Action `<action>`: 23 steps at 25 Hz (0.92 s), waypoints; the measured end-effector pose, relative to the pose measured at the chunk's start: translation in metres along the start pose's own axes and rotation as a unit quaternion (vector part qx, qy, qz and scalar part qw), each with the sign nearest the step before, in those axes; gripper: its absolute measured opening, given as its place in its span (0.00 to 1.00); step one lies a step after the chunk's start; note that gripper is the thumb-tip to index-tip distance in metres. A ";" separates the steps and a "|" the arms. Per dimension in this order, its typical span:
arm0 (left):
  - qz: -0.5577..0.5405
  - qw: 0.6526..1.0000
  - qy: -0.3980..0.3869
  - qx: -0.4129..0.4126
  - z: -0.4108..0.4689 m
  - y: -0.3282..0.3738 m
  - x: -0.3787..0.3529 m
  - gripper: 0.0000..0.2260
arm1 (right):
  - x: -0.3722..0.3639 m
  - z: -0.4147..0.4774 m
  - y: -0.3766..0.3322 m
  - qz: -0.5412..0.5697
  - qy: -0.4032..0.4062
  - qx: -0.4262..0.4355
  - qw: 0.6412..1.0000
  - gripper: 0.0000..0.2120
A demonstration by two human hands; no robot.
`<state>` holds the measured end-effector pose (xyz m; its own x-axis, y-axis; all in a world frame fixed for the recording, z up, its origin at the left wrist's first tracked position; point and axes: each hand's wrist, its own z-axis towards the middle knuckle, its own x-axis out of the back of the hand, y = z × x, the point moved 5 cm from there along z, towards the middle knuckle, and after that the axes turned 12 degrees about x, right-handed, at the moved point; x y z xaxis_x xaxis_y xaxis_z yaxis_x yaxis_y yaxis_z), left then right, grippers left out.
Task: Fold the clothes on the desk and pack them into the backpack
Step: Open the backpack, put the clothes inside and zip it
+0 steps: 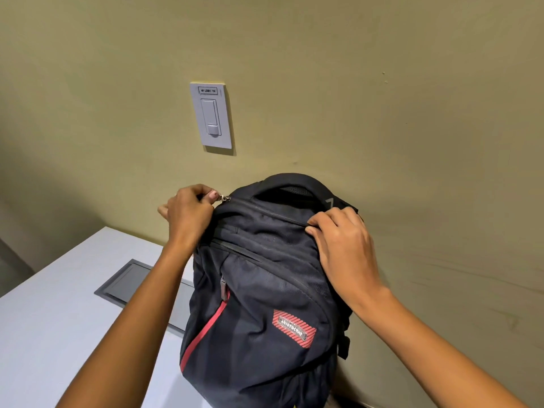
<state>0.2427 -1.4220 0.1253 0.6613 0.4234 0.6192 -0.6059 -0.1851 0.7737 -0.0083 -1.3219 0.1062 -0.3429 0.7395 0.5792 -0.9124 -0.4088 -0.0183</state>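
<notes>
Olive wall (382, 113) behind, black backpack (265, 290) stands upright (red stripe (203, 334), red badge (293, 328)).

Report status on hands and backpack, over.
Left grip pinching metal zipper pull. Right grip clutching top of black fabric backpack with red stripe, upright on white desk. Zipper path unobstructed.

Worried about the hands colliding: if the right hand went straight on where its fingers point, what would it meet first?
Probably the left hand pinching the zipper pull, across the backpack top; depth unclear.
</notes>
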 end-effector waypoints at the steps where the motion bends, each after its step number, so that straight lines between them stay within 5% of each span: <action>1: -0.005 0.999 -0.041 0.005 0.005 -0.003 -0.005 0.10 | 0.000 0.006 -0.003 0.009 0.004 -0.003 1.000 0.03; 4: 0.004 0.994 -0.110 0.005 0.008 -0.004 -0.011 0.09 | -0.004 0.029 -0.025 0.051 0.019 0.054 0.997 0.01; 8: 0.018 0.996 -0.082 -0.018 0.003 0.003 -0.008 0.07 | -0.050 0.067 -0.065 0.051 -0.042 0.110 0.992 0.12; 13: 0.051 0.996 -0.054 -0.038 0.008 0.004 -0.007 0.09 | -0.091 0.095 -0.083 -0.018 -0.129 0.083 0.988 0.18; 18: 0.104 0.992 -0.005 -0.067 0.029 -0.002 -0.017 0.08 | -0.091 0.097 -0.076 -0.046 -0.109 0.081 0.990 0.17; 23: 0.135 0.989 -0.055 0.019 0.049 -0.043 -0.038 0.09 | -0.091 0.094 -0.073 -0.053 -0.085 0.090 0.991 0.15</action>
<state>0.2655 -1.4739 0.0750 0.5222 0.2554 0.8137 -0.7516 -0.3130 0.5806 0.1105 -1.4095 0.1315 -0.1912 0.6886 0.6995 -0.8816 -0.4337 0.1860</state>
